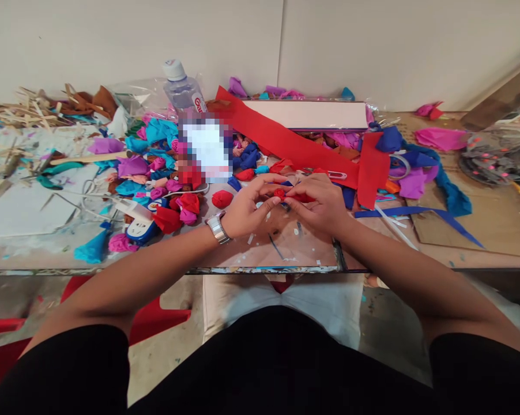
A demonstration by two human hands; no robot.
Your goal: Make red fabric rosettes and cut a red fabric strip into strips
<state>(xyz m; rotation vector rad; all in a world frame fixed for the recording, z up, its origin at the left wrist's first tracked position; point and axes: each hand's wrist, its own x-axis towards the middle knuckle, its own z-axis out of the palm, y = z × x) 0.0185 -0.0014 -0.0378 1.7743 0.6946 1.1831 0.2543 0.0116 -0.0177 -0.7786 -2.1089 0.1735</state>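
Observation:
Between my two hands, above the near middle of the table, is a small red crumpled paper piece (279,194). My left hand (253,207), with a metal watch on its wrist, pinches it from the left with thumb and fingers. From the right, my right hand (316,202) grips its red paper tail, fingers closed. A red paper ball (222,199) lies just left of my left hand. Behind both hands a long red paper strip (294,147) runs across the pile, and another red piece (372,170) lies to the right.
A bottle (184,89) stands behind a blurred bright object (208,147). Colored paper twists surround a power strip (143,227) at left. Farther right are a tape roll (400,167), a blue strip (433,216) and cardboard (471,230). Wooden sticks (39,112) are heaped at back left.

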